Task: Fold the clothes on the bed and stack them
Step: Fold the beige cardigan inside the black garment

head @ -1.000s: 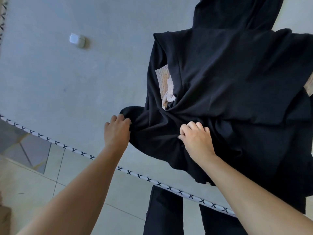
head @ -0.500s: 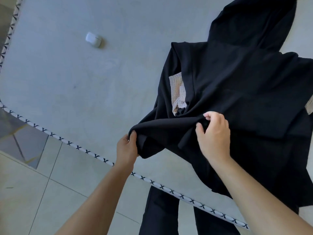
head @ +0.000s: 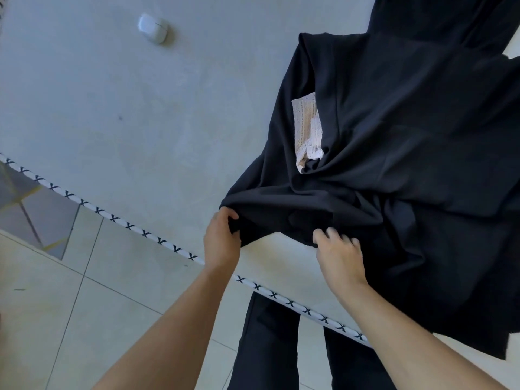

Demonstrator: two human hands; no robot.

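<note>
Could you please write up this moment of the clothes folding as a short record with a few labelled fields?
surface: pale grey bed with a trimmed edge
main garment: black garment, rumpled, not yet folded, spread over the right side of the bed
left hand: left hand grips the garment's near left edge
right hand: right hand, fingers curled into the same edge, further right
beneath: cream lace fabric showing through a gap in the black cloth
elsewhere: small white case lying apart on the bed
stack: none visible
</note>
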